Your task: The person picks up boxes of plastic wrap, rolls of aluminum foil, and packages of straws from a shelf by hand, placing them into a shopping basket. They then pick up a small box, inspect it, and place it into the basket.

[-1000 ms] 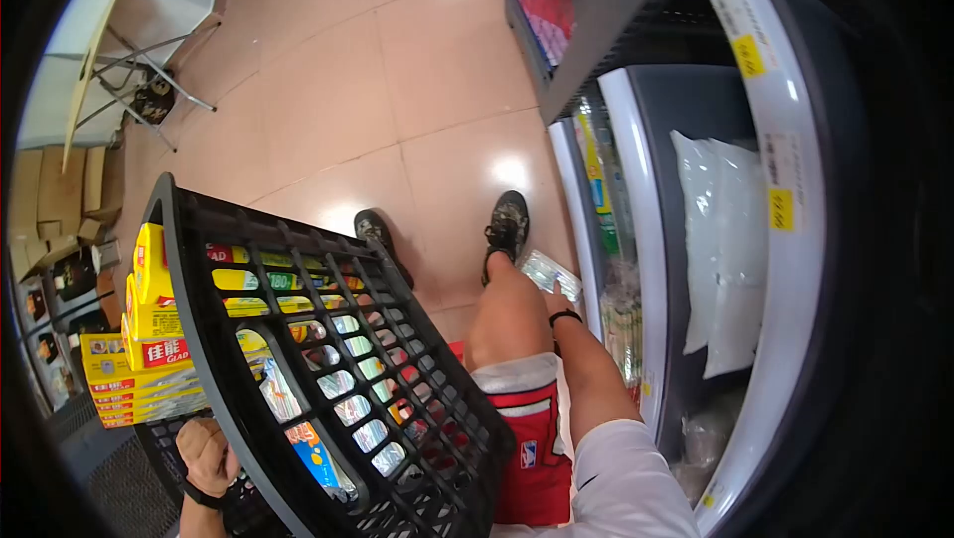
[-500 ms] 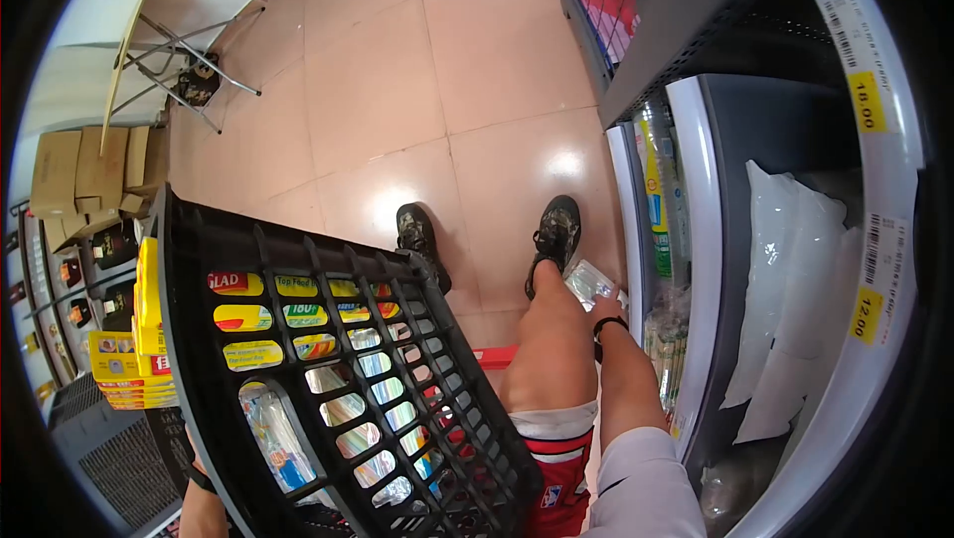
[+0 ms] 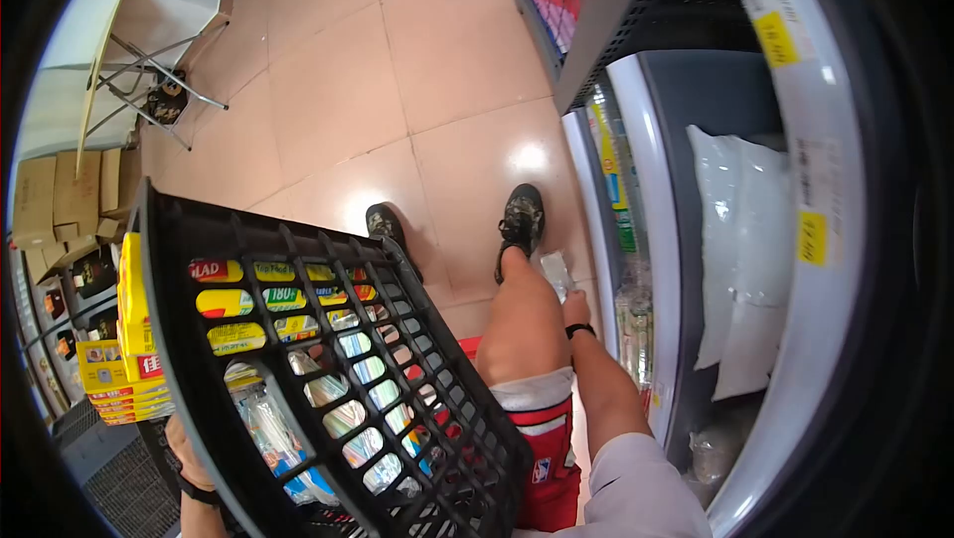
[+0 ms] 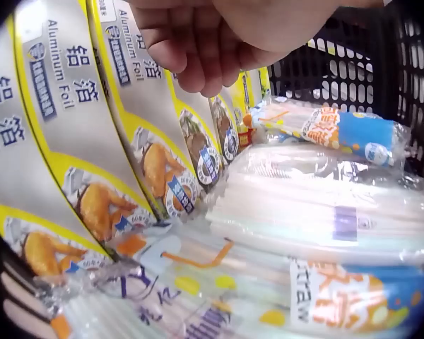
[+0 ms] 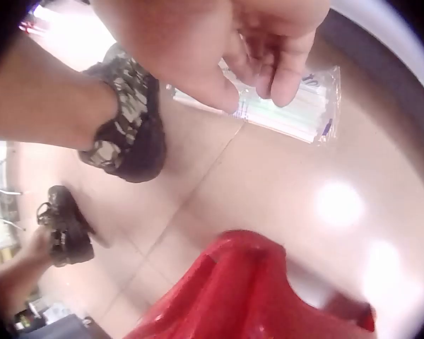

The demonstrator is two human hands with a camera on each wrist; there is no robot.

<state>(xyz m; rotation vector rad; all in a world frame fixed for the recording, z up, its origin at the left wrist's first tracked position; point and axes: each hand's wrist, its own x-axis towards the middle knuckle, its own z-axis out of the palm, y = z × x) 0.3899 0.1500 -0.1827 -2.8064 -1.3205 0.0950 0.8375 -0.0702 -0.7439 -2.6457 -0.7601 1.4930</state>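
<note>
My right hand [image 5: 268, 42] pinches a clear packet of pale straws [image 5: 290, 116] between thumb and fingers, low over the floor; in the head view the packet [image 3: 556, 275] is beside my right shoe. My left hand [image 3: 187, 454] is at the near left side of the black basket [image 3: 268, 240], partly hidden by it. In the left wrist view the left hand's [image 4: 205, 42] fingers are loosely bent over upright aluminium foil boxes [image 4: 92, 141], with nothing seen in them. Straw packets [image 4: 325, 198] lie beside the boxes.
Shelves with price tags [image 3: 813, 238] and white packages [image 3: 740, 260] stand close on the right. Something red [image 5: 226, 289] is near the right hand. Cardboard boxes [image 3: 75, 195] and a folding table [image 3: 99, 71] are at the left.
The straw packet has turned to a steeper angle with my right hand on it. My left hand was hidden more by the basket half a second ago and shows again.
</note>
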